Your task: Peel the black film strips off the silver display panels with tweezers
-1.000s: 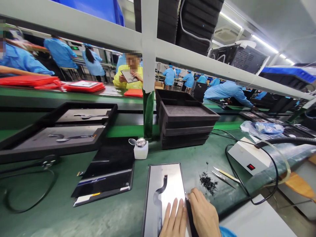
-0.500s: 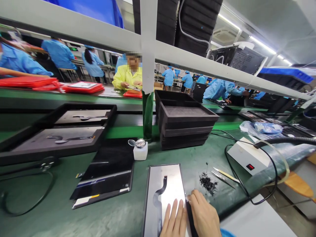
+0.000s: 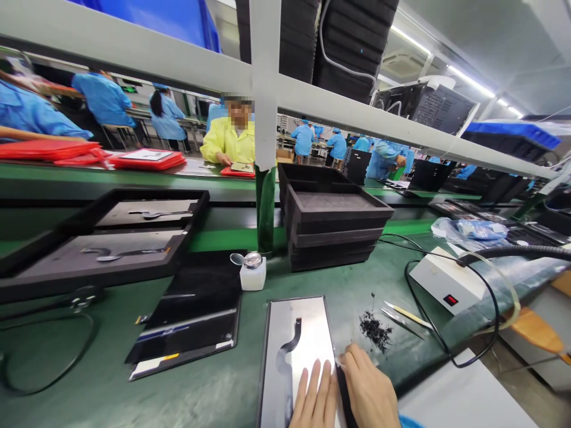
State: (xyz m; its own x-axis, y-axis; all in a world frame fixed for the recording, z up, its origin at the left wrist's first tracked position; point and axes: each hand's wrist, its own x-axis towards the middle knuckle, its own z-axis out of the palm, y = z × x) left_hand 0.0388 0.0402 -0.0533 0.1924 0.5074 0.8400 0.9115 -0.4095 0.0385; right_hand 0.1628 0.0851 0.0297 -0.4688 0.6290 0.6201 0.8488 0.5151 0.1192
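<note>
A flat display panel (image 3: 313, 340) with a silvery back and a dark curved ribbon cable (image 3: 293, 341) lies in front of me on the green bench. My left hand (image 3: 314, 397) rests flat on its lower part, fingers stretched out. At the panel's right edge, my right hand (image 3: 369, 387) has its fingers bent and pressed together. A black strip (image 3: 343, 386) runs along that edge beside these fingers. What the fingertips pinch is hidden. Right of the panel lie a heap of black scraps (image 3: 375, 330), metal tweezers (image 3: 404, 324) and a yellow-handled tool (image 3: 413, 316).
Dark display panels (image 3: 191, 315) lie stacked at left, near a white pump bottle (image 3: 253, 274). Behind are a black foam tray (image 3: 196, 229) and stacked black trays (image 3: 341, 238). A white box (image 3: 446, 279) with cables stands at right. Co-workers sit beyond the shelf post (image 3: 266, 89).
Both my hands stay nearly in place on the panel. Across the bench, the yellow-sleeved co-worker's flat piece is lower, and a black panel stands more upright beside the blue-clothed person at right.
</note>
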